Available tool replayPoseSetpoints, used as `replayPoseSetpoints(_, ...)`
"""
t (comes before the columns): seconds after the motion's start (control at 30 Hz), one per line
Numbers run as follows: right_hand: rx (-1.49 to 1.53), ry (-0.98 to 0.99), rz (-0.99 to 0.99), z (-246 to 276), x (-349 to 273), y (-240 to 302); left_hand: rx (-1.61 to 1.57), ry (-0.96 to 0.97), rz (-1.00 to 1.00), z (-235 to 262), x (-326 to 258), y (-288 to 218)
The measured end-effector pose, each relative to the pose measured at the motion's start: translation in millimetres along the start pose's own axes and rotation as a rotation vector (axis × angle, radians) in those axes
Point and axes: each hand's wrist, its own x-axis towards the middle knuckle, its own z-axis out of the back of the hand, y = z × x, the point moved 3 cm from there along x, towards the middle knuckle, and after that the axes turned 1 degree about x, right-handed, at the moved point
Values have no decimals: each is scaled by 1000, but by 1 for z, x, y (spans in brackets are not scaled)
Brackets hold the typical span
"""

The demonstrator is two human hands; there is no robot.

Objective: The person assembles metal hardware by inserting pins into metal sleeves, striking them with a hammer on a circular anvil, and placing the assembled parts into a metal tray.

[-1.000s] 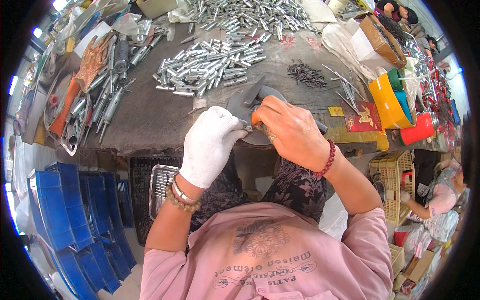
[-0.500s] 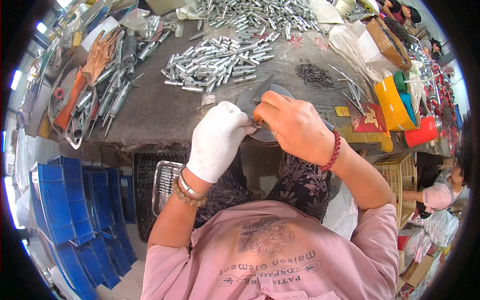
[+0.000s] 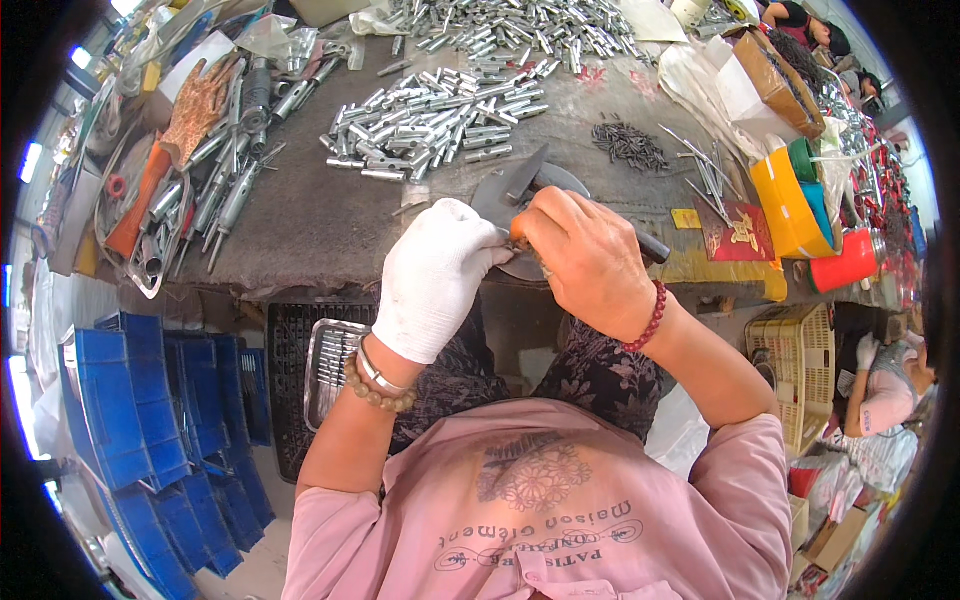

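My left hand (image 3: 435, 280), in a white knit glove, is closed with thumb and forefinger pinched together above a round grey metal disc (image 3: 490, 203) near the table's front edge. Against its fingertips, my bare right hand (image 3: 592, 262) is closed too, with an orange cover on a fingertip. Whatever small piece lies between the two hands is mostly hidden by the fingers. A hammer (image 3: 524, 178) lies across the disc; its dark handle passes beneath my right hand and comes out beyond the knuckles. Just past the disc is a pile of silver metal tubes (image 3: 430, 125).
Farther back lies a larger heap of metal tubes (image 3: 520, 25). Small dark pins (image 3: 630, 146) and thin rods (image 3: 708, 175) are at right, near a yellow container (image 3: 795, 205) and red bottle (image 3: 845, 258). Tools and an orange glove (image 3: 150, 190) crowd the left. Blue bins (image 3: 125, 400) stand below.
My right hand and forearm have shifted slightly left, uncovering more of the hammer handle. My left hand keeps its pinch. At far right, a co-worker's arm has moved.
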Motion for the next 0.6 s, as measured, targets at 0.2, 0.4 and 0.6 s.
replayPoseSetpoints(0.2, 3, -62, -54, -5, -6, 2, -29, 6, 3, 4, 2, -5)
replayPoseSetpoints(0.4, -41, -38, -178, 29, -5, -16, -32, 5, 18, 3, 0, 0)
replayPoseSetpoints(0.6, -84, 7, -302, 36, -28, -38, -126, 58, 69, 4, 4, -4)
